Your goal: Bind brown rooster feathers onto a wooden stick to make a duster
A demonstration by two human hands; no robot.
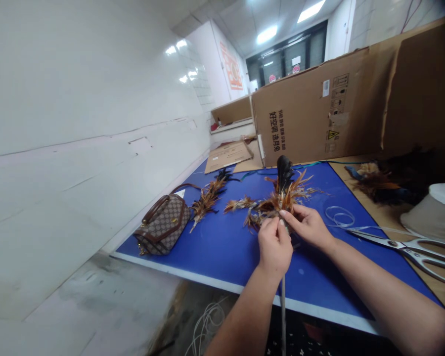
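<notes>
Both hands meet at the base of a bundle of brown and black feathers (285, 185) above the blue table mat. My left hand (276, 247) is closed, thumb and fingers pinched at the lower end of the bundle. Pressed against the same spot from the right is my right hand (309, 226), also closed in a pinch. A thin pale strip (284, 306) hangs from below the hands past the table edge. What exactly lies between the fingertips is partly hidden. Left of the bundle, a feather strand (208, 197) rests on the mat.
A patterned brown handbag (165, 222) stands at the mat's left. Scissors (396, 244), clear cord (341, 216) and a large white spool (432, 210) lie right. More feathers (380, 183) sit behind them. A big cardboard box (304, 123) walls off the back, beside flat cardboard (228, 154).
</notes>
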